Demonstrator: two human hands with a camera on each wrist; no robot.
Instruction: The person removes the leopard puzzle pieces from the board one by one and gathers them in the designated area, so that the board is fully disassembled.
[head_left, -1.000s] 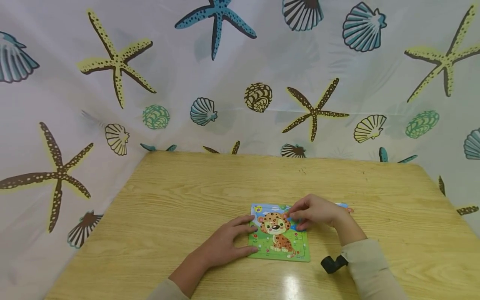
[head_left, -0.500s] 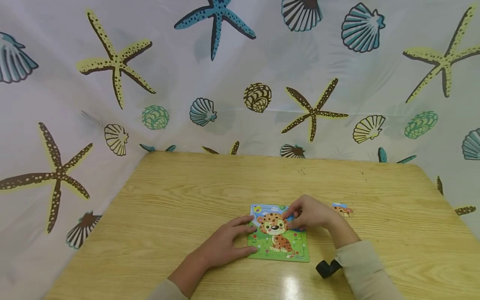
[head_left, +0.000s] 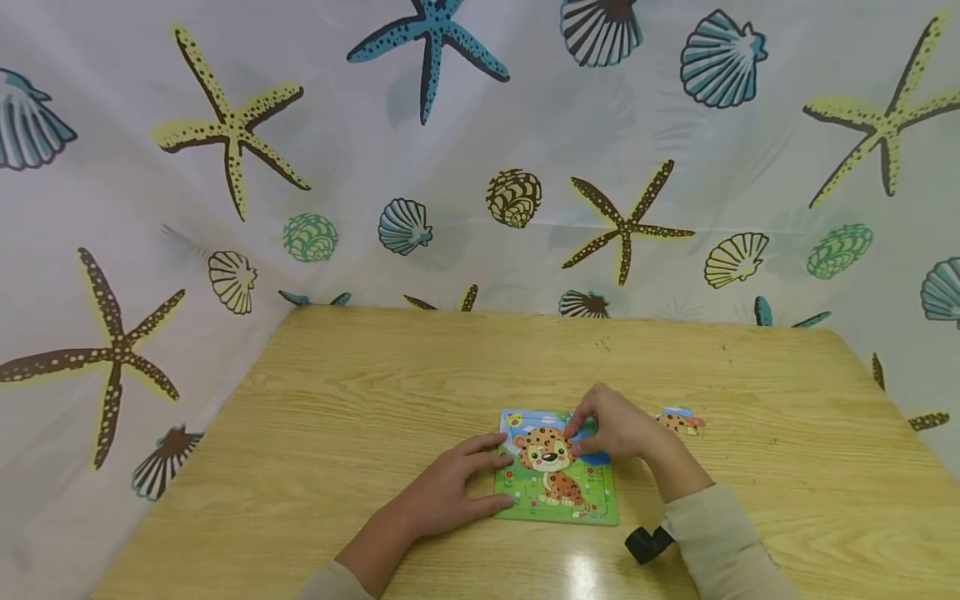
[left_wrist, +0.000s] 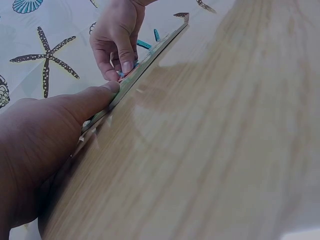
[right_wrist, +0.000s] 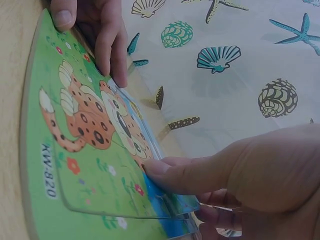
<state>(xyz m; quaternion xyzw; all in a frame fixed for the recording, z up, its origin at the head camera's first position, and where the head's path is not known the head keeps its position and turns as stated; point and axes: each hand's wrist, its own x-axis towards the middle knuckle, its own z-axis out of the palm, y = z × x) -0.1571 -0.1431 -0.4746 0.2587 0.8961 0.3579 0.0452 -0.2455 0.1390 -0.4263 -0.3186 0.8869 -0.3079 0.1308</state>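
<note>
A flat jigsaw puzzle (head_left: 555, 510) with a cartoon leopard on green grass and blue sky lies on the wooden table. My left hand (head_left: 453, 487) rests at its left edge, fingers extended and spread, the thumb near the lower left corner. At the upper right, beside the leopard's ear, my right hand (head_left: 618, 429) pinches a blue-and-green puzzle piece (right_wrist: 159, 197) between thumb and fingers. In the right wrist view the thumb lies on top of this piece; the other fingertips are partly hidden behind it. Another puzzle piece (head_left: 681, 420), showing leopard spots and sky, lies apart, behind the right wrist.
The wooden table (head_left: 360, 375) runs back to a white curtain (head_left: 450, 183) printed with starfish and shells, which also hangs at both sides. A black angled device (head_left: 647, 545) sticks out by the right sleeve (head_left: 720, 529).
My right hand has shifted slightly left over the puzzle's upper right corner, so more of the separate leopard piece shows behind the wrist. The left hand has stayed in place.
</note>
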